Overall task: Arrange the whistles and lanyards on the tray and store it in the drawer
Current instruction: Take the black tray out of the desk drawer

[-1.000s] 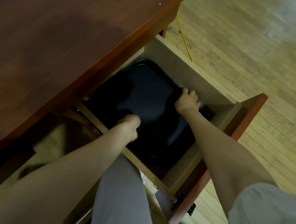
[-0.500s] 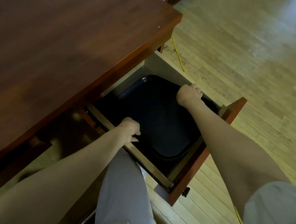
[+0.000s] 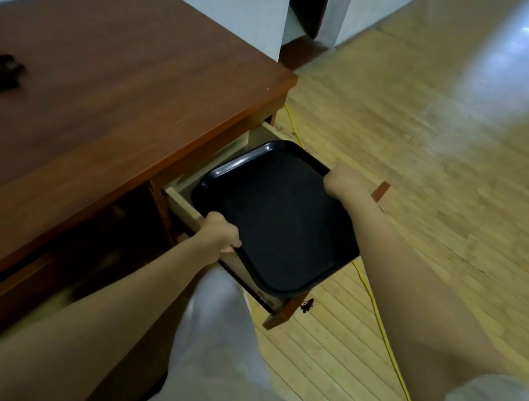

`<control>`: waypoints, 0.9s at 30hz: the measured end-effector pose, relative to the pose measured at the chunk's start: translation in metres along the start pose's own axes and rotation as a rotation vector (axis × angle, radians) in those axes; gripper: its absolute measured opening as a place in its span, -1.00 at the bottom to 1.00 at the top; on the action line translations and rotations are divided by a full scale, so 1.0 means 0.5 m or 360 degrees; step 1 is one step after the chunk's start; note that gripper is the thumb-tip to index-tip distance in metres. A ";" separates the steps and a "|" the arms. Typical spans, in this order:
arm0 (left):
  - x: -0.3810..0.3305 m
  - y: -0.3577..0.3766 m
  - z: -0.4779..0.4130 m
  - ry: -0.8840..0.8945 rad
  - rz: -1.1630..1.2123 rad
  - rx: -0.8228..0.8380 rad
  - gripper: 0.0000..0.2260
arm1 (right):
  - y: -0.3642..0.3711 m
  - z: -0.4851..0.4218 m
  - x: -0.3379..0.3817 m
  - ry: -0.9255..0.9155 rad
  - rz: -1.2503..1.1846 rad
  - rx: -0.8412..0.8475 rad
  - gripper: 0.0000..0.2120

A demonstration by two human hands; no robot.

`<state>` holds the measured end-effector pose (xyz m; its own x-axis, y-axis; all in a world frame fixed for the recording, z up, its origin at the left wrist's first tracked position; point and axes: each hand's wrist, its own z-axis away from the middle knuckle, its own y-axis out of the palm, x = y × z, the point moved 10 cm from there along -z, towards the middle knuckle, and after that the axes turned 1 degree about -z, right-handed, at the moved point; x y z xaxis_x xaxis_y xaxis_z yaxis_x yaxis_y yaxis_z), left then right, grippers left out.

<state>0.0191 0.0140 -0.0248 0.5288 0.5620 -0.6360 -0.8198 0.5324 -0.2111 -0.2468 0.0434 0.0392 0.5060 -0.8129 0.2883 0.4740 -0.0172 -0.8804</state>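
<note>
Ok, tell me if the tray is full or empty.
Empty: the tray shows only bare black surface between left hand and right hand.

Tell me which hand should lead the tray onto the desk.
Left, probably. The left hand grips the tray at its edge nearest the desk; the right hand holds the edge away from it.

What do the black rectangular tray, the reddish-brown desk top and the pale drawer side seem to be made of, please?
The black rectangular tray looks like moulded plastic: matte base, rounded rim with slight sheen. The reddish-brown desk top seems wood or veneer, semi-gloss, with faint grain streaks. The pale drawer side looks like bare light wood or board; which is unclear.
</note>
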 end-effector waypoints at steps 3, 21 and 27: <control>-0.009 -0.008 0.025 0.0172 -0.0164 -0.0051 -0.66 | -0.011 0.032 -0.043 0.0068 -0.0086 -0.0081 -0.78; -0.084 -0.149 0.129 0.0822 -0.0203 -0.0163 -0.46 | -0.035 0.154 -0.023 0.0006 -0.0441 -0.0391 -0.66; -0.084 -0.273 0.116 0.0846 -0.0198 -0.0437 -0.40 | 0.012 0.149 0.109 -0.0337 -0.0588 -0.0345 -0.63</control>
<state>0.1214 -0.0456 0.0736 0.5001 0.0755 -0.8627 -0.8231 0.3511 -0.4464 -0.1625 0.0423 0.0776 0.4783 -0.5937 0.6472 0.4999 -0.4219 -0.7564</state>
